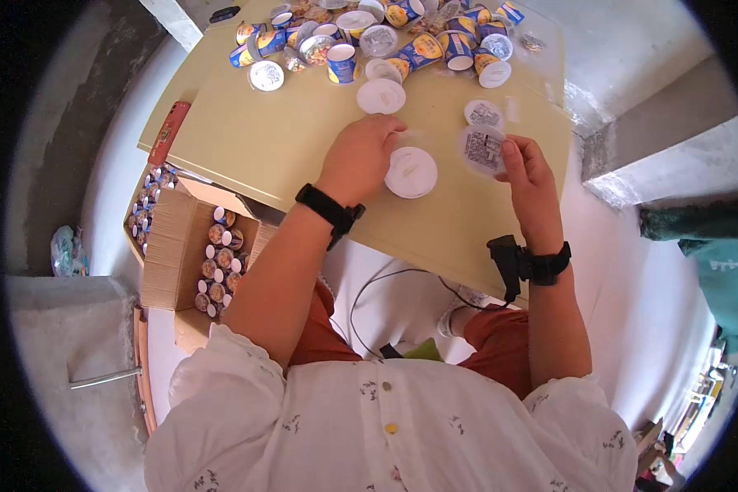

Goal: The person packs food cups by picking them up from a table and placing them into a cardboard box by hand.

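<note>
My right hand (530, 176) pinches a round lid (480, 151) by its right edge. A dense black print, like a label, covers the face of that lid. Just beyond it another printed lid (483, 113) lies on the table. My left hand (361, 152) has its fingers curled together over the table; whatever they may hold is hidden or too faint to make out. Right beside that hand, a white round lid (412, 173) lies flat. A second plain white lid (381, 97) is just past its fingertips.
Many blue-and-yellow paper cups (342, 64) and clear-lidded snack cups (316, 49) are heaped along the table's far side. A cardboard box (170, 246) full of cups stands below the left edge. A red object (169, 133) lies on that edge. A black cable (385, 273) loops below the table.
</note>
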The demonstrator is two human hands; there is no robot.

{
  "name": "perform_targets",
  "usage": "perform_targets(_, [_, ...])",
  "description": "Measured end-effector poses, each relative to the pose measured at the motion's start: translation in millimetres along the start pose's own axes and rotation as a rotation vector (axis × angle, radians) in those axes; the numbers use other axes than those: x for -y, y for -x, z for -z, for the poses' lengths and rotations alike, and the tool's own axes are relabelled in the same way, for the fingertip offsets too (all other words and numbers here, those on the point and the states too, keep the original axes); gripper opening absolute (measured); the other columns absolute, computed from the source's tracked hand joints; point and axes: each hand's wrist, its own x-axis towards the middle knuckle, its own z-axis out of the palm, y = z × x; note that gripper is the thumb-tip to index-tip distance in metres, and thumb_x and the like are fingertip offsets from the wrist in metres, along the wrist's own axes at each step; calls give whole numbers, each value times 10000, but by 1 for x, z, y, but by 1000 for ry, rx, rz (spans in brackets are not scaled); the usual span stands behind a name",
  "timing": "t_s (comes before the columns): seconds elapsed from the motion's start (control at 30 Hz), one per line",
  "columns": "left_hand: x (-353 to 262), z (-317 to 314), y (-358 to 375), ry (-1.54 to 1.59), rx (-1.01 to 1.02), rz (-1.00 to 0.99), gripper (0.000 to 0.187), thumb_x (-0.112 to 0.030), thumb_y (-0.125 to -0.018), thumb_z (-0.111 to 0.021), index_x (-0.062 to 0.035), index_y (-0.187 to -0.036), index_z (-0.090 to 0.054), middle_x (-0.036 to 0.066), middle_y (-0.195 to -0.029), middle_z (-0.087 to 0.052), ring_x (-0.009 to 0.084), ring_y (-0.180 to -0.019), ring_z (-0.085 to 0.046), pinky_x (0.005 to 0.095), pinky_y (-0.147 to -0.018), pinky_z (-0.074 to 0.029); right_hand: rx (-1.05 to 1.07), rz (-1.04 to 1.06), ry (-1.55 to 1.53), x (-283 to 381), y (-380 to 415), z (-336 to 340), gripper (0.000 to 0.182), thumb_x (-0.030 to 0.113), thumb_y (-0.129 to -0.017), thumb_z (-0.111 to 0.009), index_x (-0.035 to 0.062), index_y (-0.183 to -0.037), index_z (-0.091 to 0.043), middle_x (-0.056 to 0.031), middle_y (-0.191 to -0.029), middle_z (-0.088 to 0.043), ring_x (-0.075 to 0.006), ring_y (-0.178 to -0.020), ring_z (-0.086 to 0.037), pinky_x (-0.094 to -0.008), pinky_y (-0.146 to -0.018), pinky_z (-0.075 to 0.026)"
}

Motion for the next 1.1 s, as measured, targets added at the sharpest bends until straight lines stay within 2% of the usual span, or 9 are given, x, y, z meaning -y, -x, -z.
perform_targets(0.07, [7, -4, -8, -84, 126, -45, 242, -137, -903, -596, -29, -1111, -657, 161, -1075, -677, 354, -985, -636, 414, -883, -499, -17, -5, -63, 3, 1, 6, 363, 324, -985, -579, -17, -1110, -576, -39, -925, -630, -92, -824, -562, -251, -730, -477])
perform_targets(0.2, [16, -4, -16, -76, 196, -16, 261, -138, -886, -609, -51, -1125, -668, 159, -1125, -667, 343, -1028, -626, 413, -905, -493, -28, -34, -51, 6, 4, 11, 349, 315, -985, -582, -8, -1117, -578, -35, -939, -631, -91, -829, -564, -253, -734, -482])
perform_targets(0.27, [25, -4, -14, -218, 240, -144, 283, -132, -876, -614, -68, -1147, -660, 162, -1132, -650, 361, -1046, -608, 417, -922, -486, -8, -6, -67, 7, 6, 10, 327, 298, -985, -583, 2, -1124, -580, -35, -949, -637, -91, -825, -567, -253, -730, -484])
perform_targets(0.4, [20, -9, -8, -189, 205, -122, 247, -102, -875, -601, -56, -1115, -635, 164, -1091, -624, 376, -1022, -600, 430, -891, -486, 12, 6, -69, 7, 7, 11, 308, 283, -985, -584, 10, -1128, -582, -36, -965, -641, -92, -833, -578, -247, -722, -490])
perform_targets(0.57, [13, -2, -4, -236, 249, 20, 139, -73, -859, -591, -33, -986, -552, 167, -1028, -596, 378, -964, -600, 458, -814, -481, 21, -18, -177, 8, 8, 6, 296, 242, -978, -597, -8, -1134, -572, -58, -994, -639, -108, -887, -604, -255, -778, -523])
perform_targets(0.67, [10, 0, 1, -308, 282, 111, 184, -99, -850, -610, -33, -1009, -545, 180, -1023, -601, 379, -970, -601, 455, -819, -484, 29, -35, -189, 10, 12, 4, 281, 216, -976, -599, -12, -1137, -568, -62, -1007, -637, -115, -900, -606, -264, -809, -524])
perform_targets(0.9, [16, 4, 15, -326, 241, 99, 236, -112, -831, -641, -22, -1025, -542, 196, -1005, -607, 374, -966, -605, 448, -842, -487, 45, -11, -262, 10, 15, -7, 275, 208, -975, -603, -6, -1143, -569, -54, -1023, -630, -110, -931, -598, -265, -839, -511])
perform_targets(0.97, [17, 8, 16, -360, 303, 169, 261, -116, -818, -654, -19, -1032, -540, 200, -1013, -608, 377, -967, -603, 450, -852, -484, 45, 14, -205, 12, 16, -10, 280, 211, -971, -611, -4, -1144, -568, -52, -1025, -629, -108, -938, -593, -266, -839, -504])
perform_targets(1.1, [20, 11, 24, -439, 216, 88, 271, -126, -808, -669, -12, -1020, -544, 204, -1023, -607, 369, -976, -604, 448, -855, -484, 47, -6, -187, 16, 18, -18, 282, 215, -967, -618, -1, -1142, -568, -50, -1024, -628, -108, -932, -591, -264, -841, -497])
